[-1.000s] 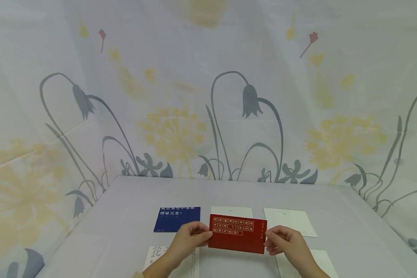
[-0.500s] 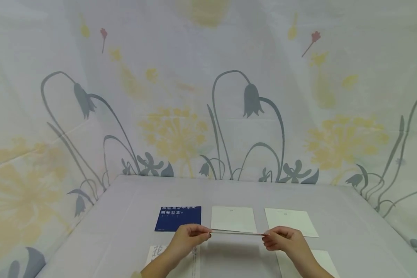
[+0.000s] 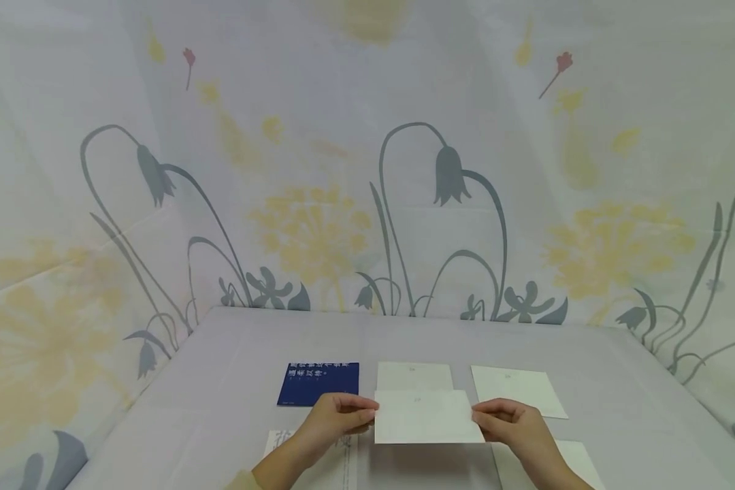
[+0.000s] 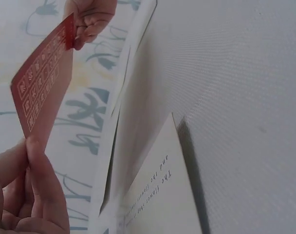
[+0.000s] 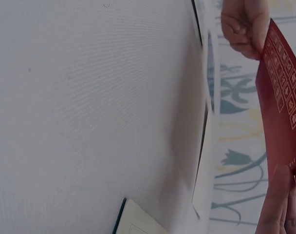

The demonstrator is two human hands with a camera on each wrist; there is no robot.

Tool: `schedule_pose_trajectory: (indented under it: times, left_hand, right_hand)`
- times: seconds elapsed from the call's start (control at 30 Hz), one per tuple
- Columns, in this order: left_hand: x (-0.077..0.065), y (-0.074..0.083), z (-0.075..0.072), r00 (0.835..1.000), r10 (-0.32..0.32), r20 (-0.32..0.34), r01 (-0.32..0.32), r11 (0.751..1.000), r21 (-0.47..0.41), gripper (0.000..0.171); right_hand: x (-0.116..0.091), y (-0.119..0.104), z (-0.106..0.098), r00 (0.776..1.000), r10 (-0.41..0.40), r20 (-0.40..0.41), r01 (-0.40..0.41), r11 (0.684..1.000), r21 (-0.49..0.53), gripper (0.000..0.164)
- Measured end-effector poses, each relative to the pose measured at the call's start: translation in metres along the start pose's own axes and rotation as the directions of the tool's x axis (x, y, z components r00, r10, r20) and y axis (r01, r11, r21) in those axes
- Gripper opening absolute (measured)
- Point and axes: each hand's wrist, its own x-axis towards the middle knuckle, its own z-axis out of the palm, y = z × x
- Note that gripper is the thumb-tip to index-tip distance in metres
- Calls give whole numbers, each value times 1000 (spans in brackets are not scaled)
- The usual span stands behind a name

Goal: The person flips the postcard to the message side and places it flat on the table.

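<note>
Both hands hold one card [image 3: 427, 418] above the table by its two short ends. In the head view its white back faces up, with a tiny mark near the far edge. Its red side with framed gold characters shows in both wrist views. The left hand [image 3: 337, 425] pinches the left end between thumb and fingers. At the right end, the right hand [image 3: 513, 430] pinches it the same way. Below the left hand lies a white card with grey characters [image 3: 346, 463], partly covered by the forearm. Another white card [image 3: 578, 459] lies under the right wrist.
On the white-covered table [image 3: 251, 340], a blue card with white characters [image 3: 318, 384] lies at the back left. Beside it are a white card [image 3: 413, 373], partly hidden by the held one, and another white card [image 3: 517, 390]. A flower-printed cloth [image 3: 318, 136] hangs behind.
The held card has flipped over between the hands: its red face was toward the head camera, then it stood edge-on, and now the white back shows. Both hands keep their pinch.
</note>
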Motion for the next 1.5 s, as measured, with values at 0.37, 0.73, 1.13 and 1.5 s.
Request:
schedule_pose_trajectory:
  times: [0.37, 0.73, 1.13, 1.5]
  left_hand:
    - [0, 0, 3, 1000, -25, 3, 25, 994, -110, 38]
    - [-3, -5, 5, 1000, -12, 2, 12, 998, -69, 30]
    - [-7, -13, 8, 999, -31, -20, 32, 997, 64, 25]
    - [-7, -17, 12, 999, -43, -10, 43, 990, 136, 23]
  right_hand:
    - [-2, 0, -1, 998, 45, 43, -46, 999, 23, 48]
    - [-2, 6, 0, 996, 53, 79, -52, 999, -15, 48]
    - [-2, 24, 0, 988, 51, 146, -40, 996, -77, 44]
    - [-6, 31, 3, 976, 154, 154, -133, 982, -135, 39]
